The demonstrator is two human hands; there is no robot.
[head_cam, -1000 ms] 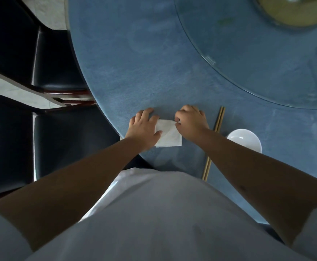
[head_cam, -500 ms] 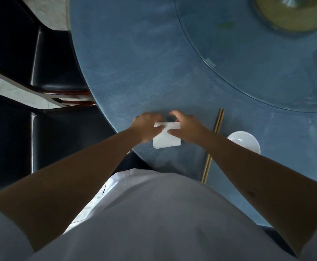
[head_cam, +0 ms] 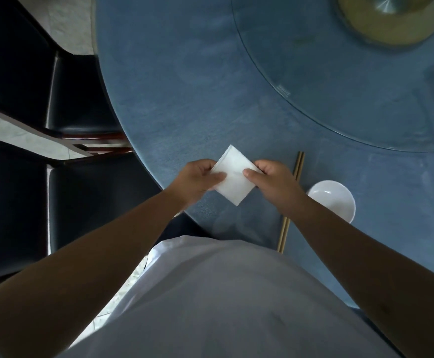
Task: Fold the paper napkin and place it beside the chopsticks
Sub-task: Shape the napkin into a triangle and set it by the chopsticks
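Note:
A white paper napkin (head_cam: 234, 177), folded into a small square and turned like a diamond, is lifted just above the blue table (head_cam: 184, 99). My left hand (head_cam: 197, 180) pinches its left corner and my right hand (head_cam: 271, 180) pinches its right corner, thumbs on top. A pair of tan chopsticks (head_cam: 298, 166) lies on the table just right of my right hand, running from far to near; my right forearm hides their middle.
A white bowl (head_cam: 335, 200) sits right of the chopsticks. A glass turntable (head_cam: 339, 86) with a brass hub (head_cam: 383, 19) covers the table's far right. Two black chairs (head_cam: 81, 197) stand at the left, against the table's edge.
The napkin lay on the table under both hands; now it is folded smaller, lifted off the surface and rotated to a diamond, held by both hands at its corners.

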